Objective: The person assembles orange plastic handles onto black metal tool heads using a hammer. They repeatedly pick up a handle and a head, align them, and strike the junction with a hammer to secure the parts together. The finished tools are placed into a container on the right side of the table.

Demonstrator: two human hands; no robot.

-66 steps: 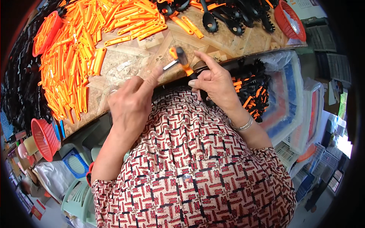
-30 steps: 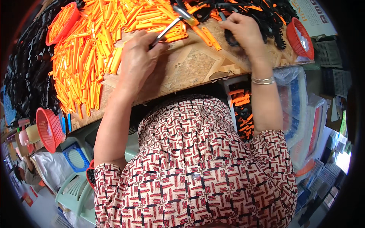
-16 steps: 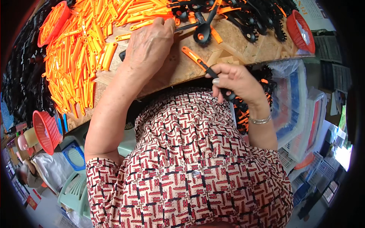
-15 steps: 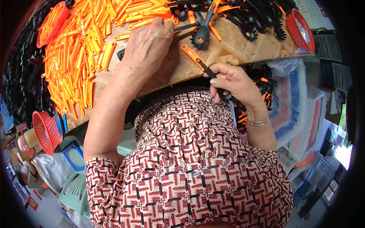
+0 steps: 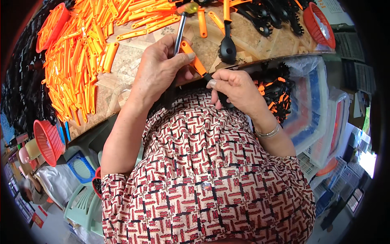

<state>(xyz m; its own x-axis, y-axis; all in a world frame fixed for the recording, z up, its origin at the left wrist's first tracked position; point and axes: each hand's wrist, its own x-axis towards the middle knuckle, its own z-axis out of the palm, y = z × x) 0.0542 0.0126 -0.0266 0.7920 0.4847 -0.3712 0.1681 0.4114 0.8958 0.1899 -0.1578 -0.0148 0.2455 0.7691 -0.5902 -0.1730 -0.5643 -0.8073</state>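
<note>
My left hand [image 5: 160,67] is closed around a hammer [image 5: 180,34] with a metal shaft, held upright, its yellowish head [image 5: 189,8] over the table. The thumb of that hand also touches the orange handle [image 5: 194,59] of a black kitchen utensil. My right hand [image 5: 235,89] grips this utensil by its black part, just below the orange piece; its lower end is mostly hidden by my fingers. Beyond my hands a black pasta server [image 5: 228,49] with an orange handle lies at the table edge.
A large heap of orange handles [image 5: 77,69] covers the left of the table [image 5: 126,53]. Black utensils [image 5: 264,24] lie at the far right, near a red basket [image 5: 319,30]. Below the edge, finished-looking black and orange utensils [image 5: 280,95] sit beside plastic-wrapped bins [image 5: 310,101].
My left hand has raised the hammer from lying sideways to upright and come close to my right hand. My right hand has moved slightly left with the utensil.
</note>
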